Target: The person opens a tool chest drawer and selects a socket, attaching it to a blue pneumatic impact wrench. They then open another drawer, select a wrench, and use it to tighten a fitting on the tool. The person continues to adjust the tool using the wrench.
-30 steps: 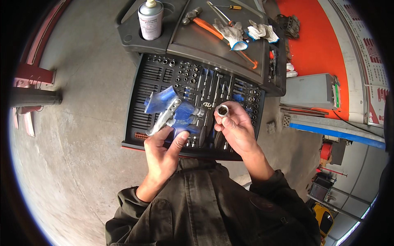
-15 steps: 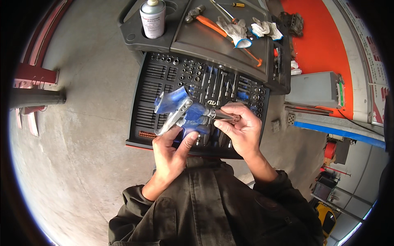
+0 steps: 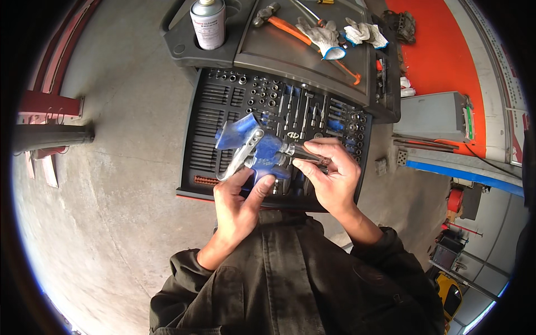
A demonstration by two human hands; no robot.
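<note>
Head view. Left hand (image 3: 240,201) partly curled, thumb and fingers gripping the underside of a blue pistol-shaped tool (image 3: 267,153) above the open tool drawer (image 3: 198,191). Right hand (image 3: 336,174) nearly closed, thumb and fingertips pinching a chrome deep socket (image 3: 304,154) at the tool's metal nose (image 3: 287,149); full seating cannot be told. Best practice: brace the body, align both axes, press straight without tilting.

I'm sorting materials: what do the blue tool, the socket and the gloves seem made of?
Blue tool: glossy, perhaps plastic or painted metal; its smooth sheen fits either. Its bar: probably bare metal, given the silvery shine. Socket: likely polished steel, dark with bright reflections. Gloves: apparently knitted fabric, matt and pale, with soft folds.
</note>
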